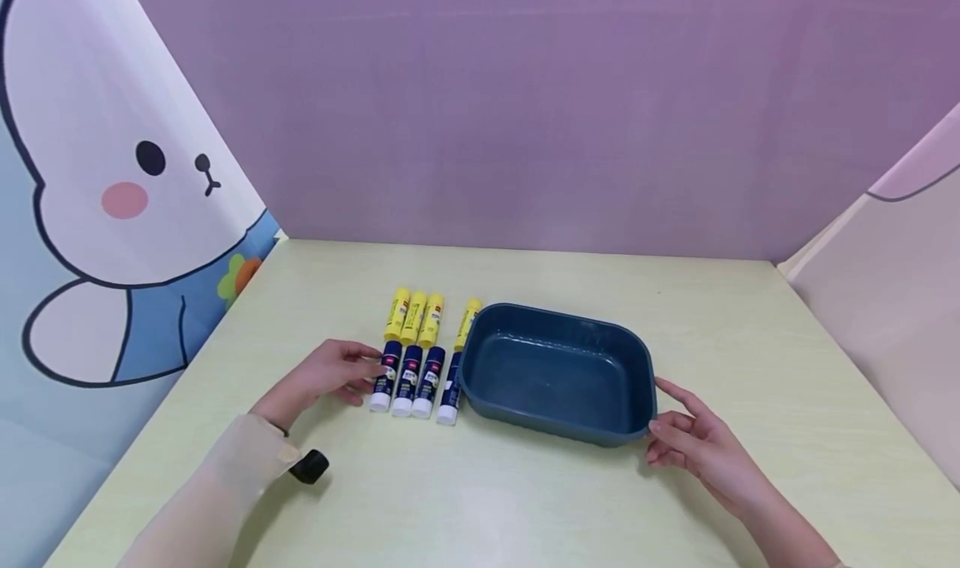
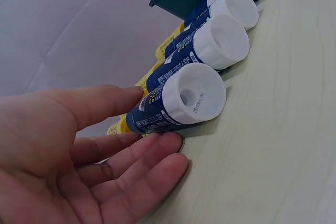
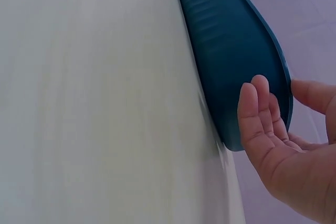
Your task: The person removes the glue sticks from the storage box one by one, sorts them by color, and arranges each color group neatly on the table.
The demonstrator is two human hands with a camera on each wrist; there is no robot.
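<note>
Several navy glue sticks with white ends lie in a row, the leftmost glue stick (image 1: 386,376) at its left end. My left hand (image 1: 342,372) is beside that stick; in the left wrist view its thumb (image 2: 113,100) touches the stick's side, the other fingers lying loosely alongside. Behind them lies a row of yellow glue sticks (image 1: 413,318). A dark teal plastic basin (image 1: 555,426) stands at the right, its left end against the rightmost navy stick (image 1: 449,389). At the basin's right front corner, my right hand (image 1: 693,443) touches the wall with fairly straight fingers.
The pale wooden table (image 1: 495,501) runs back to a purple backdrop (image 1: 525,118). Cartoon-printed cloth (image 1: 97,218) hangs along the left side. A small black object (image 1: 310,466) sits by the left sleeve.
</note>
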